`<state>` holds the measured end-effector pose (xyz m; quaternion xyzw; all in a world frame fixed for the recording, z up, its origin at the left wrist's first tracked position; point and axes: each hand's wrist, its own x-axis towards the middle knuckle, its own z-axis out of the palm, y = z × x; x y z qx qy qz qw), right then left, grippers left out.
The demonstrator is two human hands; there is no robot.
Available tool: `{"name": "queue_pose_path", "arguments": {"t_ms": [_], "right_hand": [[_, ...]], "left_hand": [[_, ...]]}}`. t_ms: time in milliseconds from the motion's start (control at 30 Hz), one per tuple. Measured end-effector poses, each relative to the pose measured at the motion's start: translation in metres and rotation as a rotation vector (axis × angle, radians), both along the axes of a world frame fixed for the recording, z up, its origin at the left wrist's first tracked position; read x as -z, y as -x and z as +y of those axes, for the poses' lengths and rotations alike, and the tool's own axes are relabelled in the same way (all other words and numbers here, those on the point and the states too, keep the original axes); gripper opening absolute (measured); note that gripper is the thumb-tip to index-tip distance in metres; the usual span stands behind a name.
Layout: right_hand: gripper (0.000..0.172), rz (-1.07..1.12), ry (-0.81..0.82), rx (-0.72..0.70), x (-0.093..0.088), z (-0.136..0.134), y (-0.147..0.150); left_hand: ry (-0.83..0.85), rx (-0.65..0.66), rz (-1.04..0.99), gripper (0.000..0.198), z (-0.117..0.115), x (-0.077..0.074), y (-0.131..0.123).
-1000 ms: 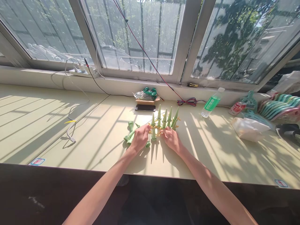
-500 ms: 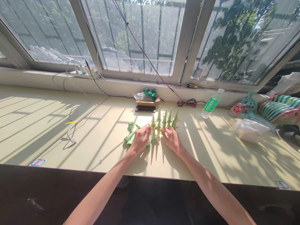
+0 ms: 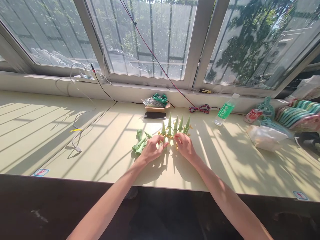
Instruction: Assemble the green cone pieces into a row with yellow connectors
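Note:
Green cone-shaped spikes [image 3: 180,124] stand upright in a cluster, with small yellow pieces [image 3: 170,136] around their lower parts. My left hand [image 3: 151,148] is at the cluster's front left, its thumb and forefinger curved around a green cone that they mostly cover. At the front right, my right hand [image 3: 185,146] has thumb and fingertips pinched together on a small yellow piece, which is partly hidden. Loose green cones [image 3: 139,146] lie in a pile just left of my left hand, some on their sides.
Behind the cluster lie a black phone [image 3: 155,115] and a small open box [image 3: 156,108] holding plastic and green material. A bottle [image 3: 226,110], a red-and-white can [image 3: 253,115], a white plastic bag [image 3: 266,137] and hangers [image 3: 297,115] are to the right. A white cable [image 3: 76,133] lies left.
My left hand has shifted slightly right and toward me, its thumb now across the front cone. My right hand stays near the same spot, its fingers slightly turned.

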<state>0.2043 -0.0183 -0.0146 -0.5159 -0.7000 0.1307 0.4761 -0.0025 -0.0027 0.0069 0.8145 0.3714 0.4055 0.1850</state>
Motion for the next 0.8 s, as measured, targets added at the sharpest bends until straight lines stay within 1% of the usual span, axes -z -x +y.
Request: {"name": "queue_pose_path", "arguments": {"t_ms": [133, 300, 600, 800], "right_hand": [[0.023, 0.007, 0.010, 0.012, 0.0007, 0.0001, -0.0012], [0.022, -0.009, 0.004, 0.005, 0.0013, 0.0001, -0.0017], [0.021, -0.005, 0.024, -0.040, -0.0041, -0.0034, 0.0004], [0.021, -0.042, 0.005, -0.094, -0.0049, -0.0046, 0.0023]], "left_hand": [[-0.026, 0.015, 0.029, 0.016, 0.0004, 0.0029, -0.0004], [-0.010, 0.016, 0.062, 0.020, 0.0009, 0.0042, -0.0003], [0.055, -0.075, -0.013, 0.029, 0.0054, 0.0017, 0.0026], [0.079, -0.060, -0.048, 0.025, 0.0042, 0.0008, 0.0022]]}}
